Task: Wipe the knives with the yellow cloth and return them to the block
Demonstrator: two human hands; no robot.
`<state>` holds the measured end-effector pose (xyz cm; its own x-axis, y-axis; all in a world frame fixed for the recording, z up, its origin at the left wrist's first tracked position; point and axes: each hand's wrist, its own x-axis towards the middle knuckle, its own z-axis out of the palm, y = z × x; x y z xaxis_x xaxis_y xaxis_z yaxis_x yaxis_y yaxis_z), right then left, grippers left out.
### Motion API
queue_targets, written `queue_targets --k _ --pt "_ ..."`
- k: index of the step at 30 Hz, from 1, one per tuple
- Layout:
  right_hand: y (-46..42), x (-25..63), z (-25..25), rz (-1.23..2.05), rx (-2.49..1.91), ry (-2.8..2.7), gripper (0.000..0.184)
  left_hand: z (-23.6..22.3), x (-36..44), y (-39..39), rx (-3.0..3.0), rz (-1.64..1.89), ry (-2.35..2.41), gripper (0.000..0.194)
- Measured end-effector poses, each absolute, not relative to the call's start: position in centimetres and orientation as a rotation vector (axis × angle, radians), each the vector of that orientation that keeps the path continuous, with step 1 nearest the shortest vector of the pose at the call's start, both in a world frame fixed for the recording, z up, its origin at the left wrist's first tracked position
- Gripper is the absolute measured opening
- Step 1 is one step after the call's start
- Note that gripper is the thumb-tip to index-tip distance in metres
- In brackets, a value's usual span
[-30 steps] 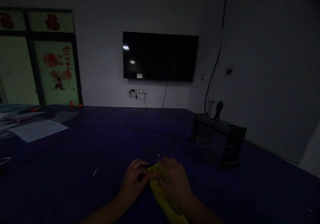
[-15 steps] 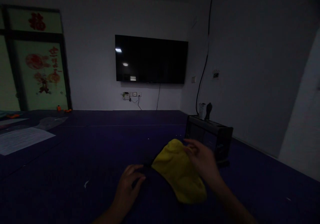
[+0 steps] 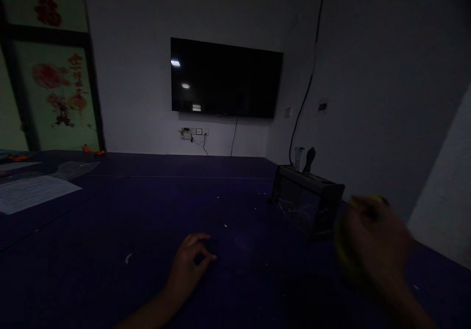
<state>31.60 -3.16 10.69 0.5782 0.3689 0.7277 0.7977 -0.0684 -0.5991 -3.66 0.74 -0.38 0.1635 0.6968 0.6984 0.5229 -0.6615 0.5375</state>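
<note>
The room is dim. My left hand (image 3: 191, 263) rests on the dark blue table (image 3: 147, 221), its fingers curled around a small dark thing I cannot make out. My right hand (image 3: 375, 240) is raised at the right and smeared by motion. It carries the yellow cloth (image 3: 344, 250), which shows as a blurred yellow edge on the hand's left side and a sliver above it. The hand is just right of a black box (image 3: 309, 201).
The black box stands on the table near the right wall, with a small cup and a dark object on top. White papers (image 3: 33, 194) lie at the far left. A wall television (image 3: 224, 79) hangs ahead, with cables beneath it.
My right hand has lifted the yellow cloth off the table and swung it to the right, past the black box. My left hand has stayed where it was.
</note>
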Motion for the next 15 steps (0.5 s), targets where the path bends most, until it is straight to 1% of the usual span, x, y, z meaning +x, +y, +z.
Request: queue_targets --k 1,2,4,5,7,9,10,15 --pt "-2.1 31.3 9.6 -0.379 -1.657 -1.019 0.033 -0.4 -3.7 0.8 2.254 1.503 1.198 0.01" --pt "-1.2 31.0 8.4 -0.245 -1.645 -1.02 0.032 -0.4 -3.7 0.9 2.25 1.498 1.198 0.011" --pt "0.3 30.7 6.2 0.054 -1.617 -1.041 0.036 -0.4 -3.7 1.0 2.244 1.498 1.199 0.013" --pt "0.8 30.6 5.4 0.093 -1.641 -1.101 0.035 -0.5 -3.8 1.1 2.241 1.501 1.199 0.014" --pt "1.1 30.2 4.7 -0.033 -1.731 -1.25 0.031 -0.5 -3.9 1.3 2.223 1.503 1.208 0.012" --pt "1.0 29.2 5.3 -0.177 -1.782 -1.354 0.027 -0.6 -3.9 1.3 2.197 1.496 1.22 0.008" --pt "0.9 28.4 6.0 -0.192 -1.769 -1.389 0.026 -0.6 -4.0 1.2 2.181 1.496 1.22 0.009" --pt "1.4 21.3 8.9 0.013 -1.416 -1.669 0.034 -0.2 -3.7 0.8 2.138 1.488 1.139 0.01"
